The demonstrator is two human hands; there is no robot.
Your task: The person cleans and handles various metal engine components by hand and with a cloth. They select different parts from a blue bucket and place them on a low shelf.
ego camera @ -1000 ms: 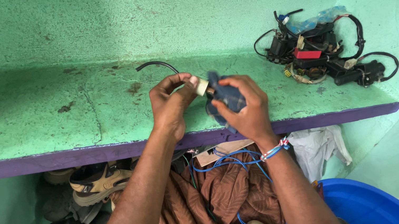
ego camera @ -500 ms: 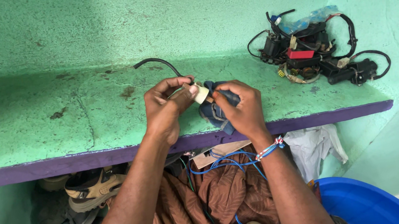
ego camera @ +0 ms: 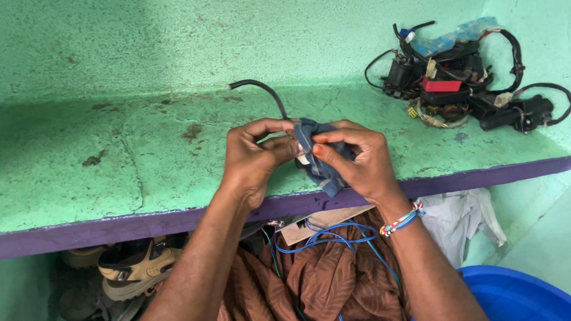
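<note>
shelf [ego camera: 73, 171] green (purple edge) | cloth [ego camera: 314, 150] blue | basin [ego camera: 521, 299] blue | fabric [ego camera: 320, 285] brown leaf-patterned

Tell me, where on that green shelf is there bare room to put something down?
The widest bare stretch of the green shelf lies left of the left hand, out to the left wall. A smaller gap sits between the right hand and the pile of black wired parts. The right corner is crowded by that pile; both hands hold a blue cloth mid-shelf.
</note>
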